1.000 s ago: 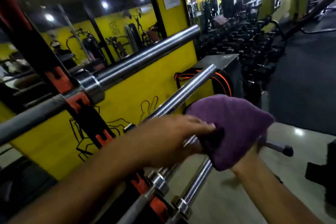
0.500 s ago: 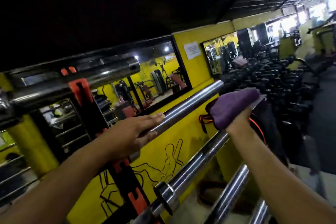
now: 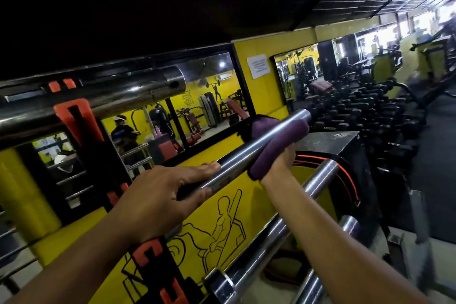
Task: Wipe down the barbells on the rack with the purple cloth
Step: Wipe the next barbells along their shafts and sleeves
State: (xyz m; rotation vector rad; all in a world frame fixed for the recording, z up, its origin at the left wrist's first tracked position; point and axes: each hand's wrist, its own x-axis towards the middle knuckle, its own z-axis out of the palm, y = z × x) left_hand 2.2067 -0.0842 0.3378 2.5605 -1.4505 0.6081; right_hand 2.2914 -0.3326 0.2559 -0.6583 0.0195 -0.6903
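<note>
Several chrome barbells lie on a black and orange rack (image 3: 81, 126). My left hand (image 3: 162, 195) grips the middle barbell (image 3: 237, 158) near the rack post, thumb under the bar and fingers over it. Further along the same bar, my right hand (image 3: 281, 163) holds the purple cloth (image 3: 274, 145) wrapped around the sleeve near its end; the cloth hides most of that hand. A thicker barbell (image 3: 118, 96) lies above at the upper left. Two lower barbells (image 3: 308, 195) run below my right forearm.
A yellow wall (image 3: 261, 86) with mirrors stands right behind the rack. A black box (image 3: 345, 150) with orange bands sits past the bar ends. Dumbbell racks (image 3: 370, 111) line the right side, with dark floor beyond.
The view has lifted from the lower bars to the middle barbell. My left hand has closed around that bar, and my right hand has brought the cloth down onto its sleeve.
</note>
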